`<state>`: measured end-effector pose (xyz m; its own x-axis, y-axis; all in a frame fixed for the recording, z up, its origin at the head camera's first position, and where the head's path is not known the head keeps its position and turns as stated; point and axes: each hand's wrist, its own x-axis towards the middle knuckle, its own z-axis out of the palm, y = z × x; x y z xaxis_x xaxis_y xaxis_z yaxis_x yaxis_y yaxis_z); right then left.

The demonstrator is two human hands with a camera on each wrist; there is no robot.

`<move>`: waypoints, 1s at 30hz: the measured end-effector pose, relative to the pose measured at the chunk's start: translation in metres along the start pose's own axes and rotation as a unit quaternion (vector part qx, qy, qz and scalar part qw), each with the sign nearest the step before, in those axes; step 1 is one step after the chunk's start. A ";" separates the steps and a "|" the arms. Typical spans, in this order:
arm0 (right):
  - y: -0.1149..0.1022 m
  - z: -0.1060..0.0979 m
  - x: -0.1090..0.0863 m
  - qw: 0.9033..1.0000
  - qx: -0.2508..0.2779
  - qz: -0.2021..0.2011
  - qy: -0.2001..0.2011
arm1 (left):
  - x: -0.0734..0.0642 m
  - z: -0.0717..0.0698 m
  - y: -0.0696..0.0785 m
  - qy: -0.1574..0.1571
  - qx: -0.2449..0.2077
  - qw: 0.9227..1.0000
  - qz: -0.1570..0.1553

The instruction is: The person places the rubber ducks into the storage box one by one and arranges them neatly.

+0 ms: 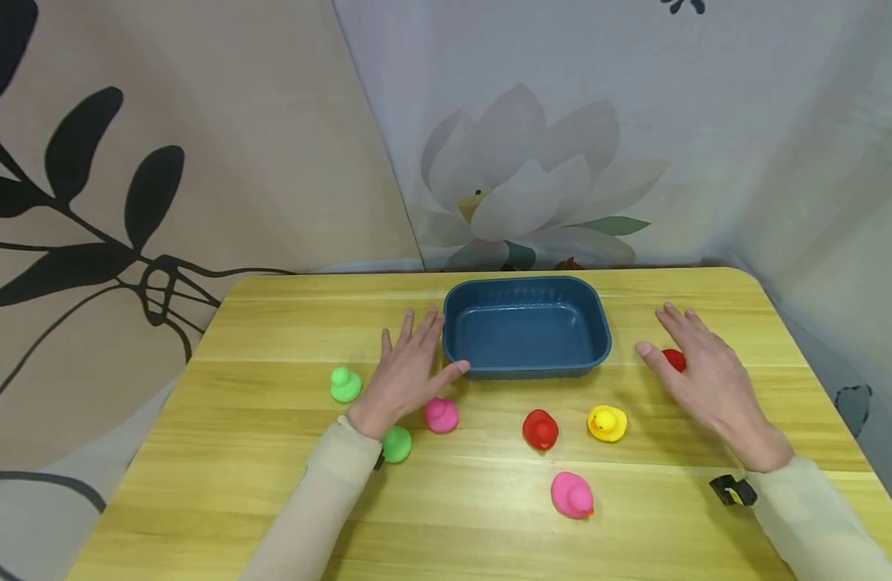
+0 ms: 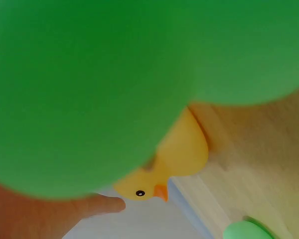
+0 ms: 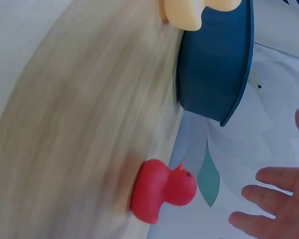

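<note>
My left hand [image 1: 409,375] is spread over the table at the left end of a dark blue basin [image 1: 527,373], holding nothing. Around it are a light green rubber duck [image 1: 345,385], another green one [image 1: 397,445] beside the wrist and a pink duck [image 1: 441,415]. In the left wrist view a blurred green duck [image 2: 79,99] fills the top, partly covering a yellow duck [image 2: 182,152]. My right hand [image 1: 714,383], fingers extended, hovers by a red duck [image 1: 674,360] that it partly hides. The right wrist view shows this red duck [image 3: 157,191] apart from the fingers.
Between the hands lie another red duck [image 1: 541,430], a yellow duck [image 1: 608,424] and a second pink duck [image 1: 572,495] nearer the front. The wooden table [image 1: 271,484] ends against a patterned cloth [image 1: 271,161] behind. Black wrist straps [image 1: 733,491] show at the cuffs.
</note>
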<state>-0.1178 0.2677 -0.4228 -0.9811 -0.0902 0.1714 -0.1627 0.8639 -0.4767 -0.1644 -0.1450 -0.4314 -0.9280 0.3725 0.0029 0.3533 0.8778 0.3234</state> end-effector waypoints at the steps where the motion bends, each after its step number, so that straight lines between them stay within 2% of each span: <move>1: 0.002 0.000 0.000 1.000 0.003 0.005 0.000 | 0.001 0.001 -0.001 0.000 0.001 1.000 0.002; 7: 0.015 -0.004 0.001 0.999 0.025 0.029 0.002 | 0.003 -0.002 -0.002 0.001 0.015 1.000 0.011; 15: 0.029 -0.004 -0.001 0.998 0.022 0.060 -0.013 | 0.003 -0.002 -0.002 -0.017 0.010 1.000 0.004; 22: 0.037 0.000 -0.003 0.999 0.020 0.041 -0.012 | 0.002 -0.002 -0.002 -0.019 -0.001 1.000 0.004; 30: 0.041 0.006 -0.003 0.999 0.013 0.042 -0.008 | 0.000 -0.002 0.001 -0.033 -0.007 0.999 0.006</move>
<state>-0.1220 0.3000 -0.4478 -0.9930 -0.0262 0.1154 -0.0820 0.8553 -0.5115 -0.1649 -0.1450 -0.4290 -0.9142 0.4015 -0.0550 0.3616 0.8694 0.3367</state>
